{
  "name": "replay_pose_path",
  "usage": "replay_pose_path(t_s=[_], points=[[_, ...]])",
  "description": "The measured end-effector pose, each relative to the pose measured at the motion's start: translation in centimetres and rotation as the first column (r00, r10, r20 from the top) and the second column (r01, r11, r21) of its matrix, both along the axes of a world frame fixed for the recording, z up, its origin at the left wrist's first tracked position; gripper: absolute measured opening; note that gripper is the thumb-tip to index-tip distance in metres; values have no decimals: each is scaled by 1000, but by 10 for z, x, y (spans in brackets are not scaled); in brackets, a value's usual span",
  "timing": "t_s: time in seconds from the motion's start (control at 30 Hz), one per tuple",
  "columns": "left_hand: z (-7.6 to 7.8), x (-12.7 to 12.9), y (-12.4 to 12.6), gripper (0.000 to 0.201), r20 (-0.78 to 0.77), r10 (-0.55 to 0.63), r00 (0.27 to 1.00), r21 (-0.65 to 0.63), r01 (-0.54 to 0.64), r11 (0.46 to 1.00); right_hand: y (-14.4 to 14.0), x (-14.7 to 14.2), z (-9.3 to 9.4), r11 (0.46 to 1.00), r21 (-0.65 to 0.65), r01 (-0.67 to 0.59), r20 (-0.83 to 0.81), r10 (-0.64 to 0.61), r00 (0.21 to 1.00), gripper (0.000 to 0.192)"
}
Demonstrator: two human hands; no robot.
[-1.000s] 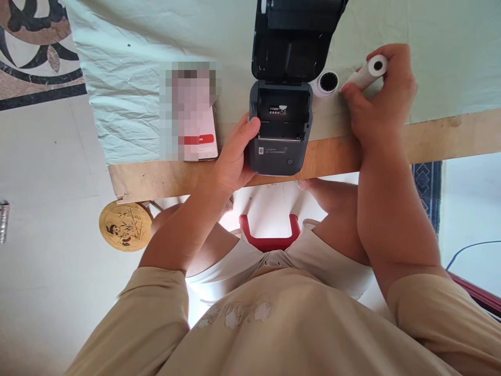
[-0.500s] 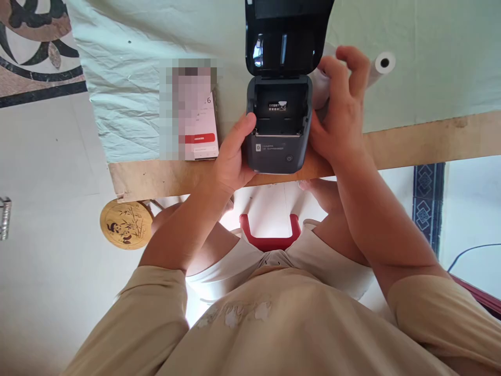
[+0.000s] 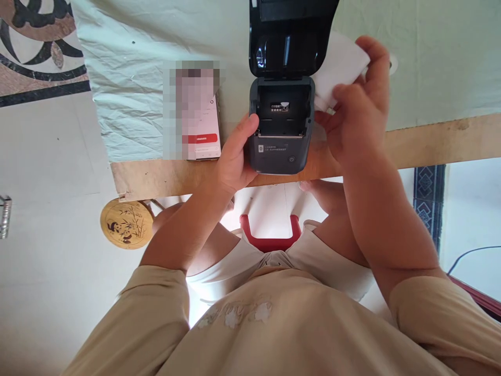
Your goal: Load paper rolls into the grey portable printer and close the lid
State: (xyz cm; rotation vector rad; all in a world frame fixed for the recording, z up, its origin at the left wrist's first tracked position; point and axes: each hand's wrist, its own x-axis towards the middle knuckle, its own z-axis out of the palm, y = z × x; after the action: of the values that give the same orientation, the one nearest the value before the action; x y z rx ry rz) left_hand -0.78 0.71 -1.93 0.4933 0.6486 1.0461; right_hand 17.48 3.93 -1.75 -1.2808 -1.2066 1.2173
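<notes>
A small dark grey label printer (image 3: pixel 280 130) stands at the table's near edge with its black lid (image 3: pixel 291 39) swung up and its paper bay empty. My left hand (image 3: pixel 234 156) grips the printer's left side, thumb on its top rim. My right hand (image 3: pixel 358 112) holds a white paper roll (image 3: pixel 338 68) just right of the open bay, lifted off the table. Another white roll (image 3: pixel 392 63) lies behind my right hand, mostly hidden.
A phone (image 3: pixel 205 128) with a lit screen lies left of the printer on the pale green cloth (image 3: pixel 136 78). Bare wooden table edge (image 3: pixel 430 138) runs along the front. Below are a red stool (image 3: pixel 269 235), a round bamboo disc (image 3: pixel 126 224) and tiled floor.
My right hand put down the narrow roll at the right, reached to the wider roll beside the printer, and now holds it raised. My left hand stayed on the printer.
</notes>
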Motion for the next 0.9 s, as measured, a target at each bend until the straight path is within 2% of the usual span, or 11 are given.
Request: replay_pose_path(t_s=[0.07, 0.1, 0.3, 0.4, 0.47, 0.57, 0.67, 0.8, 0.9], points=[[1, 0, 0, 33, 8, -12, 1000, 13, 12, 1000, 2, -2, 0, 989, -145, 41, -252, -77, 965, 32], [1, 0, 0, 34, 13, -15, 1000, 19, 15, 1000, 3, -2, 0, 982, -181, 46, -309, -101, 946, 25], [-2, -1, 1, 34, 18, -18, 1000, 21, 17, 1000, 1, -4, -1, 986, -149, 73, -379, -125, 917, 25], [-2, -3, 2, 30, 8, -13, 1000, 15, 13, 1000, -1, -5, 3, 991, -122, 50, -430, -98, 897, 34], [-2, -3, 2, 27, -6, -9, 1000, 4, 9, 1000, -2, -6, 6, 988, -152, 37, -465, -104, 879, 38], [-1, -1, 2, 29, -37, 16, 999, -45, -17, 999, -2, -8, 9, 970, -236, 55, -492, -168, 854, 24], [1, 1, 2, 33, -56, 43, 998, -89, -48, 995, -3, -10, 10, 970, -229, 80, -484, -185, 855, 15], [4, 0, 1, 31, -48, 8, 999, -51, -11, 999, -6, -10, 12, 977, -197, 82, -436, -162, 885, 21], [4, -2, 1, 31, -127, 8, 992, -69, -17, 997, -2, -7, 9, 970, -231, 78, -451, -178, 875, 30]])
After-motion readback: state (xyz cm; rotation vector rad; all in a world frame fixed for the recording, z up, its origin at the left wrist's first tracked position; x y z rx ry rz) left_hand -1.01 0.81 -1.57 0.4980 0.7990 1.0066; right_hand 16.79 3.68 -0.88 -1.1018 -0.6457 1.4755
